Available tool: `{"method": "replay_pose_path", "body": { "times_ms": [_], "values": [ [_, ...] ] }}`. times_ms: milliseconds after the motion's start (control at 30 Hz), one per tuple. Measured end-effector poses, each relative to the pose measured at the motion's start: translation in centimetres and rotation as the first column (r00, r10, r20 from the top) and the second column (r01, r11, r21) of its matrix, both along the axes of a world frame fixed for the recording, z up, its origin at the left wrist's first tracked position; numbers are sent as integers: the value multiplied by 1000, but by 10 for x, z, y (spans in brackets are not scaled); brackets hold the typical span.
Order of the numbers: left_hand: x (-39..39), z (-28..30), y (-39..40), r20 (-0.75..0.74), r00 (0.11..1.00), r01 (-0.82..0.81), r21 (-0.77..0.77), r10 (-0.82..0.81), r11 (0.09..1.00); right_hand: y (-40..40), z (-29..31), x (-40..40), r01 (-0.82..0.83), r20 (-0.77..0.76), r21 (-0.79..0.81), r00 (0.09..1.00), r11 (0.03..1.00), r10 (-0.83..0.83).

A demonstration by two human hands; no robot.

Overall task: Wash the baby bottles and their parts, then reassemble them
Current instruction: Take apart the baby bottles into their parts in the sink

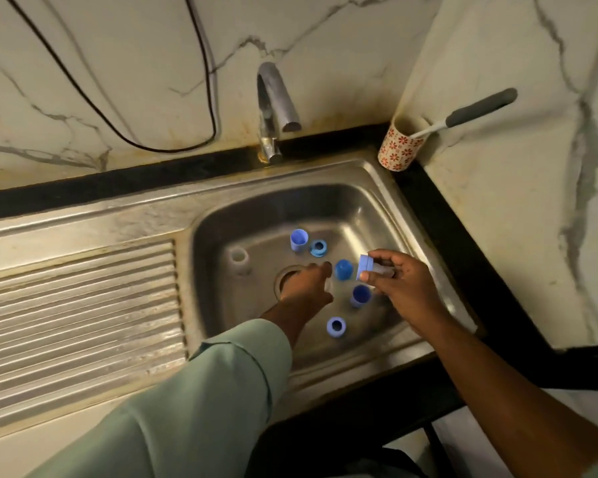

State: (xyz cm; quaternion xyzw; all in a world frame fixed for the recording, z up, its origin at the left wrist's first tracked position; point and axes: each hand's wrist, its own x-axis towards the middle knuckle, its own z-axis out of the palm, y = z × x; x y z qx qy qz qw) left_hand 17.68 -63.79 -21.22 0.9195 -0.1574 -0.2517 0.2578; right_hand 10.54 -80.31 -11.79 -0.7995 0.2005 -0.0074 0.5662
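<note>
- while the right hand (403, 282) pinches a blue collar with its clear teat (370, 272), thumb and fingers curled round it, the piece lies on its side with its long axis running from 9 to 3 o'clock: collar towards 9, teat tucked into the palm.
- the left hand (306, 288) reaches down over the drain (285, 276) at the middle of the sink (370, 174); its fingers point towards 1 o'clock, and i cannot tell whether they are curled round anything, since the tips are blurred.
- just past those fingertips, at about 2 o'clock from them, stands a dark blue cap (343, 269), between the two hands and very near both; i judge the left hand nearer, and the free one.
- other loose parts on the sink floor:
  - a pale blue cap (298, 239) and a blue ring (318, 248) at 12 o'clock from the left hand, touching or nearly so
  - a clear bottle body (239, 261) at 9 o'clock, well apart
  - a blue cap (360, 295) under the right hand's thumb side, at 4 o'clock from the left
  - a pale ring (336, 326) at 5 o'clock
- the tap (277, 98) at 12 o'clock shows no water running, and a brush stands in a flowered cup (399, 148) at 2 o'clock, so washing looks barely begun.
</note>
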Motion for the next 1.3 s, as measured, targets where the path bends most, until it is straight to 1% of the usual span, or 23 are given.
{"method": "replay_pose_path", "body": {
  "times_ms": [100,200,333,433,533,567,600,633,667,700,733,767,800,833,900,933,1000,1033,1067,1100,1167,1233,1300],
  "values": [
    [-7,-17,-32,23,999,-40,-7,41,999,-20,-11,10,-28,-13,-25,1000,999,28],
    [-12,-32,-50,-1,995,-95,53,95,994,-37,-23,17,-69,-17,-66,998,995,68],
    [-15,-43,-62,-31,985,-167,38,168,985,-50,-33,22,-137,-17,-132,991,982,136],
    [-10,-42,-65,-130,959,-250,29,252,968,-53,-33,22,-173,-42,-49,984,984,171],
    [-4,-20,-53,-208,914,-355,10,349,935,-56,-26,21,-177,-37,-1,984,984,177],
    [-3,-8,-47,-205,892,-415,-12,404,910,-56,-23,22,-175,-32,15,984,985,175],
    [-2,5,-40,-200,845,-518,-77,496,852,-55,-20,22,-172,-26,36,985,985,173],
    [-3,21,-33,-242,756,-652,-196,608,733,-53,-16,22,-172,-16,61,985,983,173],
    [-8,39,-27,-336,660,-751,-305,672,585,-51,-12,21,-179,-6,91,984,980,180],
    [-14,57,-22,-462,599,-800,-366,654,475,-47,-7,21,-196,9,130,980,972,196],
    [-21,71,-19,-548,604,-797,-409,579,444,-42,-1,21,-228,29,173,974,958,227],
    [-29,83,-19,-572,644,-764,-449,508,463,-36,3,20,-270,56,208,963,940,264],
    [-36,92,-19,-533,687,-726,-496,494,476,-28,9,18,-312,89,230,950,922,299],
    [-42,102,-21,-481,698,-712,-542,530,446,-19,14,16,-341,125,246,940,908,319],
    [-48,121,-18,-465,644,-737,-591,607,329,-1,24,13,-365,193,250,926,897,324],
    [-49,127,-14,-477,628,-745,-598,615,297,6,29,13,-369,221,219,920,903,323],
    [-55,137,-2,-499,628,-747,-600,597,285,21,37,12,-399,284,87,888,913,361],
    [-58,140,4,-493,632,-740,-613,598,276,27,41,12,-429,336,-22,847,903,411],
    [-61,141,10,-466,635,-728,-627,616,276,33,45,11,-457,395,-165,781,874,483],
    [-63,144,14,-425,636,-717,-633,645,290,39,47,9,-470,441,-296,705,832,555],
    [-67,147,21,-373,616,-722,-620,694,307,48,50,2,-479,431,-482,599,733,675],
    [-68,150,23,-487,563,-796,-537,667,280,52,56,1,-483,373,-651,469,586,801],
    [-70,157,21,-618,516,-854,-427,593,299,51,60,6,-435,325,-789,306,435,895]
  ]
}}
